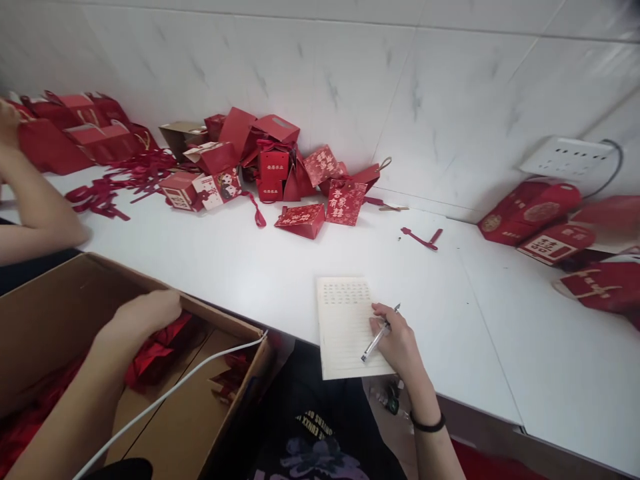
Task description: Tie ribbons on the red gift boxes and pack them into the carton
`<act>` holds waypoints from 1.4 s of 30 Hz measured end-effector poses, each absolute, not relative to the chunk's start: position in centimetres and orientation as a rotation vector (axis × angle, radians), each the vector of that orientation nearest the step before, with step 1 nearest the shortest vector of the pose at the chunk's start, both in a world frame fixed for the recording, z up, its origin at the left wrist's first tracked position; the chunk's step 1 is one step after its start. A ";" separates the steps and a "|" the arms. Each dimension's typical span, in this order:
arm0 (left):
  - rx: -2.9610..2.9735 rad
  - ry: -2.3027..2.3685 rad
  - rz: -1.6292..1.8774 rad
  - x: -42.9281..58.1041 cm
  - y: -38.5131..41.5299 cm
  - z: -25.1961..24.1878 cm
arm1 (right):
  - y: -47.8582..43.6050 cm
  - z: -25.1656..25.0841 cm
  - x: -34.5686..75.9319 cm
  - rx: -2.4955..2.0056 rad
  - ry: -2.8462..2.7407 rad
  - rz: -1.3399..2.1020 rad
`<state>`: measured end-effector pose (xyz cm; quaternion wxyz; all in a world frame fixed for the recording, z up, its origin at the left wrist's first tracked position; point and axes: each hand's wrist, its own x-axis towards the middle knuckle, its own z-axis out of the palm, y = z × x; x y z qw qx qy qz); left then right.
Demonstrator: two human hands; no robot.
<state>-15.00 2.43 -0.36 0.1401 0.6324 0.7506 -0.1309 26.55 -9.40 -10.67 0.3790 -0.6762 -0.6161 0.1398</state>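
Note:
My right hand (397,337) holds a clear pen (376,341) with its fingers closed round it, resting on a lined notepad (345,340). Rows of small writing fill the top of the page. My left hand (147,313) is inside a cardboard box (220,320), near its far wall. It is curled over a shiny red gift box (160,350), the fingertips hidden from view. More red pieces lie in the box, and a white cord (190,370) crosses over it.
Red gift boxes (273,170) are heaped by the tiled wall, with ribbons (135,170) to their left. Red bags (55,143) stand farther left, beside a co-worker's arm (40,220). More red boxes (530,210) sit under a power strip (567,157) at right.

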 end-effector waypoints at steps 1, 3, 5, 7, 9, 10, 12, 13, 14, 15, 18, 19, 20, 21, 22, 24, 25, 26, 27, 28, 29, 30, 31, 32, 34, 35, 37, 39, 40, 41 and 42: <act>2.002 2.089 -0.414 -13.3 3.0 1.1 | -9.4 -10.7 26.5 -1.722 -1.602 0.335; 2.293 1.853 -0.294 -8.7 3.7 3.5 | -9.3 -10.6 26.4 -1.700 -1.638 0.298; 2.416 1.758 -0.387 -3.5 4.3 4.5 | -9.2 -10.6 26.3 -1.682 -1.655 0.267; 2.532 1.476 -0.371 1.4 5.0 4.0 | -9.1 -10.7 26.3 -1.676 -1.667 0.233; 2.545 1.180 -0.234 5.2 6.3 2.3 | -9.0 -10.7 26.3 -1.662 -1.692 0.186; 2.516 1.051 -0.175 6.6 7.0 1.2 | -8.9 -10.7 26.3 -1.651 -1.713 0.159; 2.456 0.911 -0.111 8.5 8.3 -1.1 | -8.9 -10.8 26.2 -1.631 -1.763 0.096; 2.444 0.877 -0.099 9.0 8.8 -2.2 | -8.9 -10.8 26.1 -1.625 -1.790 0.058; 2.441 0.860 -0.090 9.2 9.1 -3.1 | -9.0 -10.7 26.0 -1.619 -1.817 0.018; 2.442 0.850 -0.081 9.3 9.3 -3.9 | -9.1 -10.6 25.9 -1.611 -1.846 -0.021; 2.416 0.837 -0.045 8.8 9.3 -5.0 | -9.6 -9.8 25.5 -1.567 -1.859 -0.143; 2.406 0.847 -0.036 8.7 9.2 -5.1 | -9.7 -9.3 25.3 -1.548 -1.802 -0.163; 2.401 0.854 -0.033 8.6 9.1 -5.1 | -9.7 -8.8 25.0 -1.530 -1.703 -0.153; 2.399 0.859 -0.037 8.6 9.0 -5.0 | -9.5 -8.2 24.7 -1.502 -1.572 -0.109; 2.398 0.861 -0.046 8.6 8.9 -4.9 | -9.2 -7.8 24.4 -1.459 -1.427 -0.030; 2.393 0.861 -0.062 8.7 8.9 -4.7 | -8.2 -7.2 23.8 -1.352 -1.175 0.179; 2.389 0.864 -0.063 8.7 9.0 -4.7 | -7.6 -7.3 23.6 -1.307 -1.093 0.280; 2.387 0.866 -0.061 8.7 9.0 -4.8 | -6.9 -7.5 23.5 -1.285 -1.042 0.369; 2.386 0.868 -0.060 8.7 9.0 -4.8 | -6.3 -7.9 23.4 -1.297 -1.016 0.445; 2.388 0.867 -0.056 8.8 9.1 -4.8 | -5.8 -8.4 23.4 -1.340 -1.002 0.512; 2.389 0.866 -0.055 8.8 9.1 -4.8 | -5.4 -8.8 23.4 -1.396 -0.991 0.571; 2.391 0.863 -0.060 8.8 9.0 -4.7 | -5.2 -9.2 23.5 -1.455 -0.981 0.617; 2.393 0.861 -0.069 8.8 9.0 -4.7 | -5.0 -9.5 23.6 -1.509 -0.971 0.646; 2.393 0.862 -0.079 8.8 9.0 -4.5 | -4.9 -9.6 23.6 -1.556 -0.960 0.656; 2.387 0.868 -0.100 8.8 8.9 -4.2 | -4.9 -9.4 23.7 -1.630 -0.933 0.633; 2.380 0.869 -0.107 8.8 8.9 -4.1 | -4.9 -9.1 23.7 -1.662 -0.919 0.612; 2.368 0.866 -0.111 8.9 8.9 -4.0 | -4.9 -8.7 23.8 -1.716 -0.888 0.563; 2.363 0.861 -0.109 8.9 8.9 -4.0 | -4.9 -8.5 23.9 -1.762 -0.884 0.520; 2.363 0.860 -0.107 8.9 8.9 -4.1 | -4.9 -8.5 23.9 -1.780 -0.892 0.514; 2.363 0.862 -0.106 8.8 8.9 -4.1 | -4.9 -8.5 23.9 -1.793 -0.905 0.524; 2.364 0.862 -0.107 8.8 8.9 -4.1 | -4.9 -8.6 23.9 -1.802 -0.916 0.545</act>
